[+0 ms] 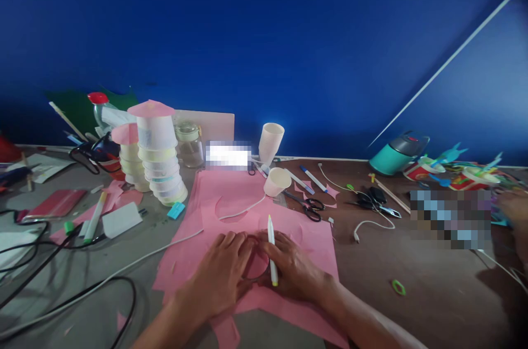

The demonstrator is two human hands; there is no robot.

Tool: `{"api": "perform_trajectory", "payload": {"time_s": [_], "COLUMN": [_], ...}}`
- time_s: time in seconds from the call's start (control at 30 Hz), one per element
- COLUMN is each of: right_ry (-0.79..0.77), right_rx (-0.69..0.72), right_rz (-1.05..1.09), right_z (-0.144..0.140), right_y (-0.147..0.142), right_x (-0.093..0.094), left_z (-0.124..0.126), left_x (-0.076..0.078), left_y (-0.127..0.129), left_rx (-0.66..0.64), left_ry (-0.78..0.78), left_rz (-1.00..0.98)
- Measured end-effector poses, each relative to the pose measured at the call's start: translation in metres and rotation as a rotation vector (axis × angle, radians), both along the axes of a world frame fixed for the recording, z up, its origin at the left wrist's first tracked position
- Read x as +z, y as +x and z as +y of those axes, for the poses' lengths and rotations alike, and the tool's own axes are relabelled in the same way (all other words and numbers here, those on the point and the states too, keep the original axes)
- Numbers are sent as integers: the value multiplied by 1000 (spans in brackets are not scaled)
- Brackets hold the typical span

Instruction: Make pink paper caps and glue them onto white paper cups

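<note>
Head view shows me both hands low in the middle, resting on a pink paper sheet (231, 195) that lies flat on the surface (412, 283). My left hand (225, 274) lies flat with fingers spread, pressing the paper down; its grip is wide and holds nothing. My right hand (295, 269) has its grip closed around a white pen (271, 250). The pen's long axis runs almost straight away from me, and it leans only a little. Its thin white end points up and away toward the blue wall (264, 35), and its yellow-green end points back at me, down by my fingers. Between my two hands I see a round ring (254, 266) on the paper, and both hands touch it. A white cable (231, 216) crosses the paper just beyond my hands. A paper cup (277, 181) lies tipped on the far edge of the pink sheet. Black scissors (310, 207) lie near the cup, to the right. A tall stack of cups (159, 156) stands to the left.
</note>
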State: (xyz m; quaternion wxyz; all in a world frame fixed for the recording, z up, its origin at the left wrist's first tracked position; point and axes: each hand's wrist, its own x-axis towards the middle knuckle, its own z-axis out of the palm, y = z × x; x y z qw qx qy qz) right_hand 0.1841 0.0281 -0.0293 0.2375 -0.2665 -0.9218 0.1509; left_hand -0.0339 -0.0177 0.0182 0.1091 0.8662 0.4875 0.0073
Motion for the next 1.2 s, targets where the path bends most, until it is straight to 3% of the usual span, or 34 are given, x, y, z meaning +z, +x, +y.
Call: {"api": "perform_trajectory", "payload": {"time_s": [0.3,0.47,0.83,1.2], "right_ry": [-62,-69,-43,-41], "right_rx": [-11,24,11,12], "right_rz": [-53,-17,-39,3], "right_z": [1,3,0,0], "right_y": [2,2,3,1], "right_x": [6,9,11,13], "left_z": [-10,-12,-22,-20], "left_x": [-8,-1,-13,-16], "left_y": [16,24,40,40], "left_rx": [13,41,136,83], "left_ry": [58,-60,-126,-170], "left_rz": [105,120,30,-71]}}
